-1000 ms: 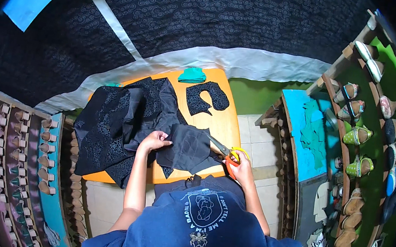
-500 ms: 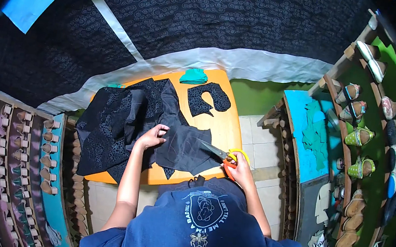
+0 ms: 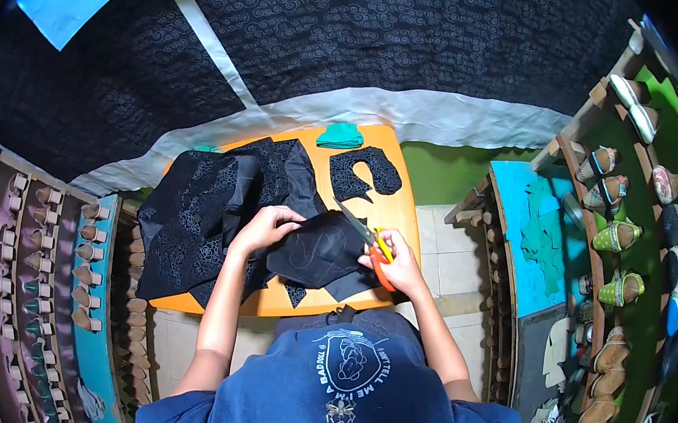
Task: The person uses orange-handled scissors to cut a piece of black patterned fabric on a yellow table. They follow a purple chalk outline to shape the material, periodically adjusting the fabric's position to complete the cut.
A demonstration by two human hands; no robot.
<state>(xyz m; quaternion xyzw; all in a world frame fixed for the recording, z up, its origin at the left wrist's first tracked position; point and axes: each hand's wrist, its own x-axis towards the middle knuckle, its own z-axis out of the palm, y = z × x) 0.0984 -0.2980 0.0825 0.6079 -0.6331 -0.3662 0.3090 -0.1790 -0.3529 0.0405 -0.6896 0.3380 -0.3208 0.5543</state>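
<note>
My right hand point(image 3: 398, 264) grips scissors point(image 3: 383, 274) with yellow and orange handles, their blades pointing up and left along the far edge of a black cloth piece point(image 3: 314, 250). My left hand point(image 3: 264, 230) pinches the upper left edge of that cloth, which has faint pale lines drawn on it. The scissor blades look slightly parted. A large heap of black patterned fabric point(image 3: 189, 221) lies left of my hands on the orange table point(image 3: 405, 210). Beyond the scissors rests a curved black patterned cut piece point(image 3: 345, 176).
A folded green cloth point(image 3: 339, 136) lies at the table's far edge. Shoe racks point(image 3: 40, 263) stand on the left. On the right, a blue-topped bench point(image 3: 514, 197) bears green scraps, beside a rack of shoes point(image 3: 622, 236). A dark patterned curtain point(image 3: 374, 33) hangs behind.
The scissors have swung from pointing left to pointing up and left, and moved farther from me. The black cloth has been turned and lifted, and my left hand now pinches its edge.
</note>
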